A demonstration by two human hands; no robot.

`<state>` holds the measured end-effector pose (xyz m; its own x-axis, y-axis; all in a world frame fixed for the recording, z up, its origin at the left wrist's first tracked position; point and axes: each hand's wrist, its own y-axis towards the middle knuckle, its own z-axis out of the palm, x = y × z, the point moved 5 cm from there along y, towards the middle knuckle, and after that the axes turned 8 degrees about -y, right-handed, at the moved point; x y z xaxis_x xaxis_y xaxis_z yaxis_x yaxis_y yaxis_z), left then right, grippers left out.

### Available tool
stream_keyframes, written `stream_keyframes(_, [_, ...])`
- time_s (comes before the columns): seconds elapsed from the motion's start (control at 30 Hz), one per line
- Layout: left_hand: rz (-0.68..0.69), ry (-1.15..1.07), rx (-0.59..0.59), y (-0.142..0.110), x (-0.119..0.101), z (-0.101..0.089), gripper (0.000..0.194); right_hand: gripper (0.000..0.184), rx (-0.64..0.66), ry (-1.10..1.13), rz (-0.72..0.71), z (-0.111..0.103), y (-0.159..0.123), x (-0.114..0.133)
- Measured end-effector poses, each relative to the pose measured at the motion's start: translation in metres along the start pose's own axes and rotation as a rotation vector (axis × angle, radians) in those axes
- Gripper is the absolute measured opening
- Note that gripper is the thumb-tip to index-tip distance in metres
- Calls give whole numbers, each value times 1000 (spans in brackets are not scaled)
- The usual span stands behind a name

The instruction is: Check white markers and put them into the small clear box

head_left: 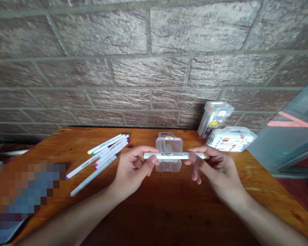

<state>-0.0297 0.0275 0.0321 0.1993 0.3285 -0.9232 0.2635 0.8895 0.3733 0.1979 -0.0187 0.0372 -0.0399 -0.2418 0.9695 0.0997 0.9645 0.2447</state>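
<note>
A white marker [173, 155] with yellowish ends and dark print on its barrel lies level between my two hands. My left hand [135, 167] pinches its left end between thumb and fingers. At the other end my right hand [215, 167] grips it the same way, with the lower fingers hanging loose. Behind the marker stands a clear plastic case [169, 145], its lid open towards me and partly hidden. Several white markers [102, 150] with coloured ends lie loosely together on the wooden table, left of my left hand.
Towards the back right, a tall clear case of markers [213, 119] stands upright beside a wider clear marker case [232, 139]. A brick wall [128, 75] borders the table's [154, 218] far edge. The lower left corner is pixelated.
</note>
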Motion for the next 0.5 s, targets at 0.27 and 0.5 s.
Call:
stream_keyframes(0.27, [37,46,-23,3,-3,2,17,27,7,-46,-20,0,-1,2])
stream_keyframes(0.5, [21,28,-19,2,-3,2,18,24,19,-36,-17,0,-1,-1])
